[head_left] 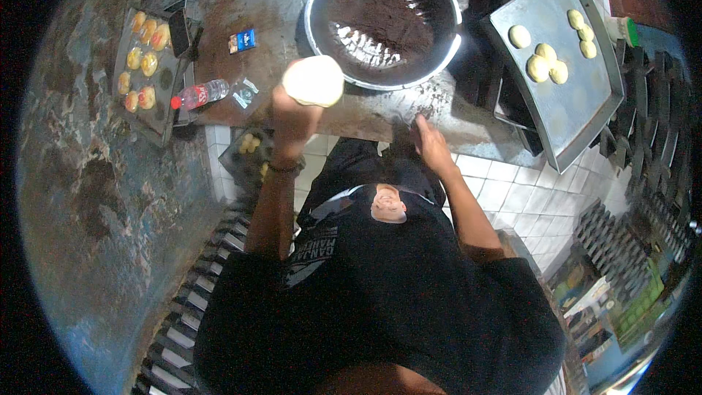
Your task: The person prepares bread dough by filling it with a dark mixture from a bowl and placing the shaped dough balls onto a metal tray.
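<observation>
On my left hand (296, 121), which is raised over the table's near edge, lies a pale flattened round of dough (314, 82). The fingers are mostly hidden beneath it. My right hand (433, 145) is closed at the table's edge, right of the dough; what its fingers hold, if anything, is lost in shadow. Just beyond both hands stands a wide metal basin (455, 47) with dark brown crumbly filling (387, 18) inside. Bare metal shows in streaks through the filling.
A tilted metal tray (578, 113) at the right carries several pale dough balls (538, 68). At the left sits a tray (167, 77) of glazed buns (149, 64). A plastic bottle (203, 93) and a blue packet (242, 41) lie nearby. Another dough tray (235, 155) is lower down.
</observation>
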`<state>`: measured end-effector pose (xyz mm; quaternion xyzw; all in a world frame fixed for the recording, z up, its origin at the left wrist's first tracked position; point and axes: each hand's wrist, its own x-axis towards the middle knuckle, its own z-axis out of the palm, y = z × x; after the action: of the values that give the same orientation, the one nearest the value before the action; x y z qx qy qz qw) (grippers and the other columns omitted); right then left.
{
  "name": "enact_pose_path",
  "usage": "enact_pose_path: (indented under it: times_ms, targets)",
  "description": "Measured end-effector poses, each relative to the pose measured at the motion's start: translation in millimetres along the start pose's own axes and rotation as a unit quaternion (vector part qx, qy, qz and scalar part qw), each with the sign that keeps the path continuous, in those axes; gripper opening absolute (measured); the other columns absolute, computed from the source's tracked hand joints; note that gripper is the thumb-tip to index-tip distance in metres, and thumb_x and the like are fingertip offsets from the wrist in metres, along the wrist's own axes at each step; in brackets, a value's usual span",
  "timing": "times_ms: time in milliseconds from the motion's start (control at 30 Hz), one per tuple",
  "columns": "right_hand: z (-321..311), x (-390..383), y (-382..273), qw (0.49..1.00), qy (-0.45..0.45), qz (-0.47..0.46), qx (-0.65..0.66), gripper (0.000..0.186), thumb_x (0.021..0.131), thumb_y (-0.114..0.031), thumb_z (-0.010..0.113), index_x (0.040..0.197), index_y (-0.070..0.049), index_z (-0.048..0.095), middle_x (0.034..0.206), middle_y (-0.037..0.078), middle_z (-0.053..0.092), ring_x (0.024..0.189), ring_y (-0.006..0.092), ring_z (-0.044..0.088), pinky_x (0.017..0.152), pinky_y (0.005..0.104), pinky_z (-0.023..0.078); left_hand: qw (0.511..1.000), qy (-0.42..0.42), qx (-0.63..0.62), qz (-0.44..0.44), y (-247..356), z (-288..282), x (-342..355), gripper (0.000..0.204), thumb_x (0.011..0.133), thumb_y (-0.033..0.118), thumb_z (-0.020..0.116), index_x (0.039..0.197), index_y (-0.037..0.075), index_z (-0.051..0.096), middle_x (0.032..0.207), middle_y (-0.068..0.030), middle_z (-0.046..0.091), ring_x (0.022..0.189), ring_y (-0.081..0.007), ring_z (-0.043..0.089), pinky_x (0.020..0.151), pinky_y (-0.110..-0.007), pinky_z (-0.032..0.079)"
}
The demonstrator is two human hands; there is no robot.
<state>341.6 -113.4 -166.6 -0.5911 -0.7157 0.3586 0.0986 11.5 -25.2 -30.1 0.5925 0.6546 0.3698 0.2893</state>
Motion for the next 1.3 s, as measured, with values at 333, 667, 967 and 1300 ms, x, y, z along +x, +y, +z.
enact_pose_path:
  times_ms: [333,667,967,1300]
  targets:
    - [-3.0,199.9,-101.3,0.996,0.073,-0.002,0.041,0.05,0.08,0.01,0.066,0.126,0.0,0.049,0.12,0.031,0.059,0.115,0.0523,0.06,0.098,0.0567,0.05,0.945,0.093,-0.248,-0.192,-74.3,-21.3,-23.9,0.047,0.083,0.005,0.077,0.125,-0.007,0.06,0.113,-0.0142,0.073,0.107,-0.0251,0.07,0.093,-0.038,0.056]
    - [53.8,248.9,-105.5,0.996,0.071,0.05,0.035,0.029,0.095,-0.002,0.054,0.123,-0.002,0.047,0.121,0.034,0.057,0.113,0.0538,0.06,0.095,0.0588,0.05,0.978,0.123,-0.125,-0.113,-93.3,-28.8,-42.1,0.051,0.084,-0.005,0.081,0.129,-0.008,0.058,0.117,-0.0181,0.072,0.103,-0.0284,0.074,0.084,-0.038,0.063]
    - [96.4,274.4,-79.3,0.935,-0.002,0.138,0.328,0.029,0.098,-0.009,0.062,0.126,-0.009,0.053,0.102,0.017,0.073,0.079,0.0357,0.067,0.073,0.0463,0.054,0.943,0.047,-0.238,-0.227,-37.6,-51.6,-10.3,0.045,0.084,-0.005,0.081,0.124,-0.008,0.062,0.111,-0.0164,0.075,0.1,-0.0226,0.076,0.074,-0.031,0.065]
    - [-39.8,209.9,-156.2,0.862,-0.168,-0.028,0.478,0.032,0.105,-0.004,0.051,0.135,-0.01,0.063,0.109,0.003,0.066,0.089,0.0142,0.059,0.083,0.029,0.047,0.994,0.026,0.004,-0.108,-39.9,-40.9,5.2,0.045,0.08,0.014,0.092,0.117,-0.001,0.071,0.104,-0.0111,0.079,0.095,-0.0179,0.075,0.086,-0.031,0.059]
